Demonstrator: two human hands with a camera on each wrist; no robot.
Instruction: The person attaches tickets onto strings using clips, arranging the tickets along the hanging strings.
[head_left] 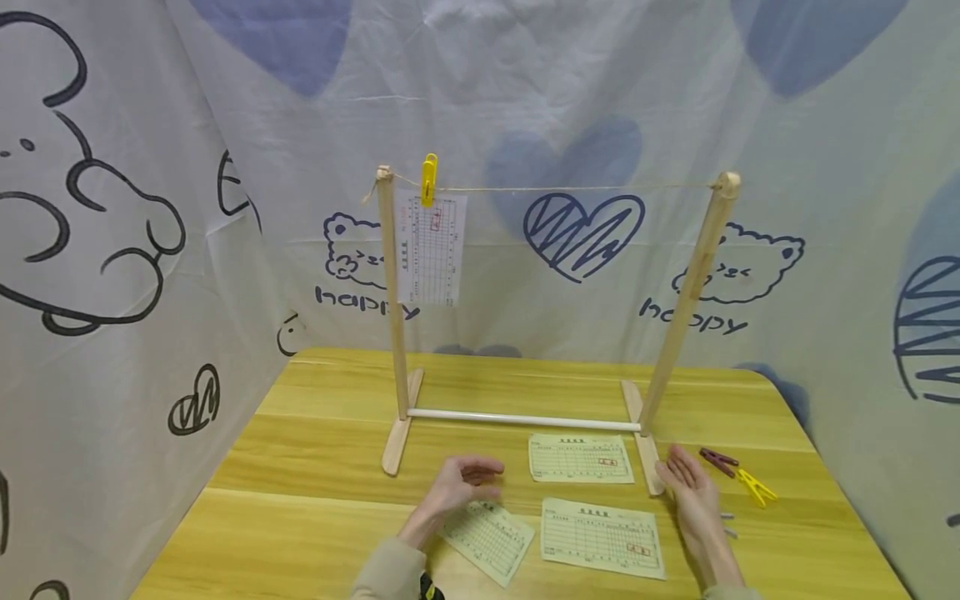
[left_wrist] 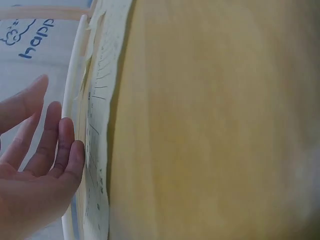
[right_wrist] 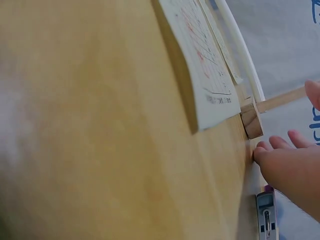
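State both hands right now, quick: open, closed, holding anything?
Left hand: open, holding nothing, near the angled paper slip.
Right hand: open, holding nothing, beside the stand's wooden foot.

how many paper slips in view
4: a hanging slip clipped to the string; on the table, a far slip near the white rod, a near slip in front of it, and an angled slip by the left hand. Others could be hidden underneath.

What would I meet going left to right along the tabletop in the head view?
Left hand → front middle paper slip → right hand → purple clothespin → lower yellow clothespin.
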